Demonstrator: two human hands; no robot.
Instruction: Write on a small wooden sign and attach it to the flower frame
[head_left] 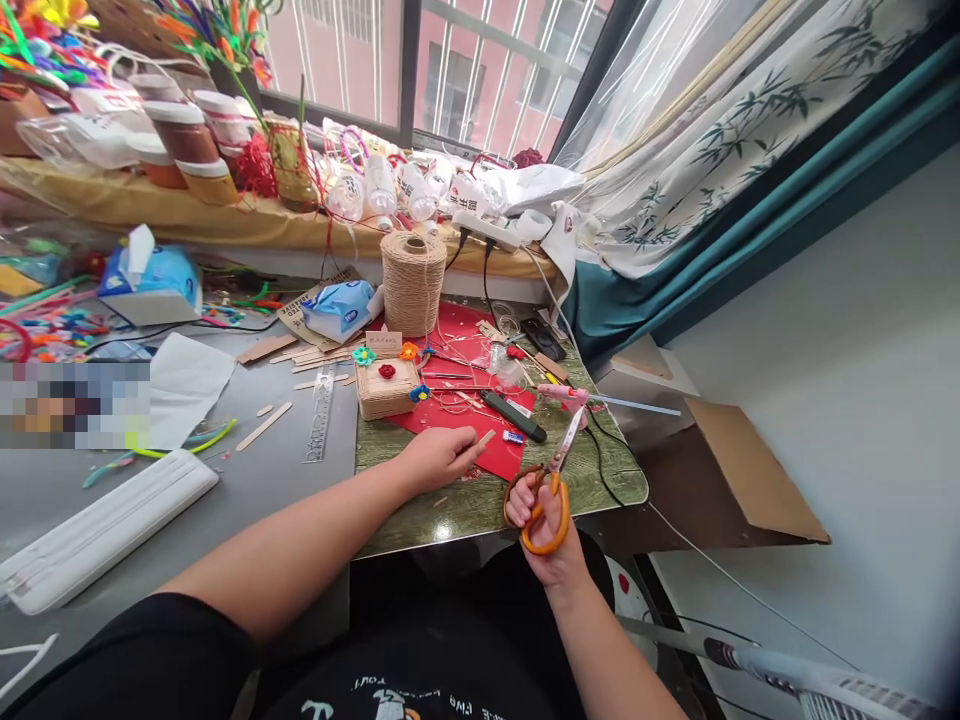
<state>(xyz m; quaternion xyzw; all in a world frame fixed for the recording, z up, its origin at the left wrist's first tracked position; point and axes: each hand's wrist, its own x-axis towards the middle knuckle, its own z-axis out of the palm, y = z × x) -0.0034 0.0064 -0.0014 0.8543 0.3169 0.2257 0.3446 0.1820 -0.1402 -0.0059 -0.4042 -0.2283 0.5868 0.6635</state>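
Note:
My left hand [441, 458] rests over the green wood-grain table edge, its fingers pinching a short piece of wooden craft stick [486, 438]. To its right, my right hand [556, 548] grips scissors [556, 484] by their orange handles, blades pointing up and away from me. The blades look closed or nearly so. Beyond my left hand stands a twine-wrapped box [386, 398] decorated with small coloured flowers. A dark green utility knife [514, 416] and a small glue stick [514, 437] lie on red paper [491, 462] between the hands.
A big twine spool [414, 285] stands behind the box. A pink glue gun [564, 396] lies at the right with cords nearby. Left are a clear ruler [320, 415], loose craft sticks [264, 427] and a white case [112, 530]. A cardboard box [757, 465] sits beyond the right edge.

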